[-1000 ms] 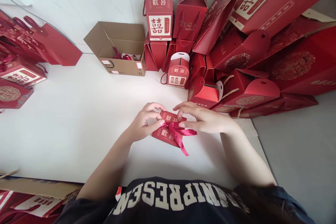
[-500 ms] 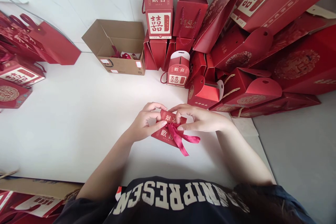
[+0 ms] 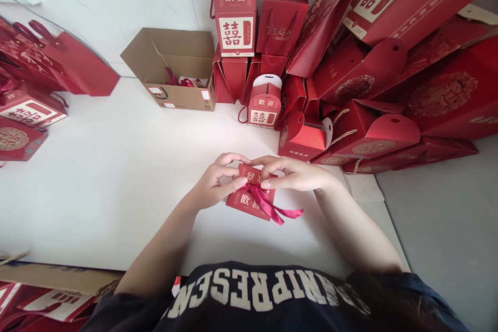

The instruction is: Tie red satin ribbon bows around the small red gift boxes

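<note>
Between my hands a small red box [image 3: 249, 203] with gold characters stands on the white table. A magenta ribbon [image 3: 268, 202] is knotted at its top, its loose ends hanging toward the lower right. My left hand [image 3: 220, 180] is curled at the box's left side, thumb tip by the knot, fingers over the far edge. My right hand [image 3: 286, 172] comes from the right, its thumb and bent fingers pinching the ribbon near the knot. The fingertips of both hands nearly meet behind the box.
Behind stands an open cardboard box [image 3: 182, 98] with ribbon inside. Many red gift boxes [image 3: 235, 15] are stacked at the back right. More red bags [image 3: 80, 65] stand at the left. Another carton [image 3: 58, 277] with red items lies at the lower left.
My right thumb has moved slightly up and left, toward the knot. The ribbon's loose ends have swung a little to the right, and the small box has turned slightly.
</note>
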Demonstrator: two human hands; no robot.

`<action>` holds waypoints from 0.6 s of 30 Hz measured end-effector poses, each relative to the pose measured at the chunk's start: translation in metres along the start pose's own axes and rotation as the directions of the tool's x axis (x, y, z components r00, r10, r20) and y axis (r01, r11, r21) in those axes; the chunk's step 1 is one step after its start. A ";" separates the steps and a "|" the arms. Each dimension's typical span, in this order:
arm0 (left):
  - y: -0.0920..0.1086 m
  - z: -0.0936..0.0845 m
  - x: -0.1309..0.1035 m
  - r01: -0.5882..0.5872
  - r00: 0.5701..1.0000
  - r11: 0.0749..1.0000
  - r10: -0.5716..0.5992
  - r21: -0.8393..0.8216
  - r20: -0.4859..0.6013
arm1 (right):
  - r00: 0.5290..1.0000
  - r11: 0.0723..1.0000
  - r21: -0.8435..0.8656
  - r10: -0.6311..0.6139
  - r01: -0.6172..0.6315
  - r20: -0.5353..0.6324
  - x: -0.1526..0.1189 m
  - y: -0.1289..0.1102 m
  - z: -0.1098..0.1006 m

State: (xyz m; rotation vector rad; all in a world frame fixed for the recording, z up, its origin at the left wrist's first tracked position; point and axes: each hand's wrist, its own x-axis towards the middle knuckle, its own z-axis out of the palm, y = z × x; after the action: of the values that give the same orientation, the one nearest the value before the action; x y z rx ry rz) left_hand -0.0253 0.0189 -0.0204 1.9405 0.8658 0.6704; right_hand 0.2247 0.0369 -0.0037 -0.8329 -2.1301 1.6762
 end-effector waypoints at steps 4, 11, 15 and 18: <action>-0.005 0.005 0.002 0.013 0.998 1.000 -0.013 -0.004 -0.056 | 0.999 0.996 0.081 -0.022 0.025 -0.036 0.005 0.005 0.002; -0.011 0.012 0.003 -0.018 0.990 1.000 0.021 0.021 -0.137 | 0.993 0.990 0.101 -0.086 0.094 -0.076 0.006 0.010 0.000; -0.015 0.013 0.004 -0.035 0.984 0.999 0.037 0.018 -0.172 | 0.988 0.988 0.082 -0.127 0.134 -0.093 0.008 0.017 -0.004; -0.016 0.012 0.005 -0.025 0.984 1.000 0.027 0.013 -0.177 | 0.985 0.986 0.062 -0.147 0.154 -0.095 0.009 0.020 -0.005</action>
State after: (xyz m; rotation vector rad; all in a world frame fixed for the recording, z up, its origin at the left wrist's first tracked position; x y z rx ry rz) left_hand -0.0185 0.0223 -0.0399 1.9259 0.9560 0.8656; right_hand 0.2254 0.0490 -0.0223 -0.6953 -2.0100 1.5949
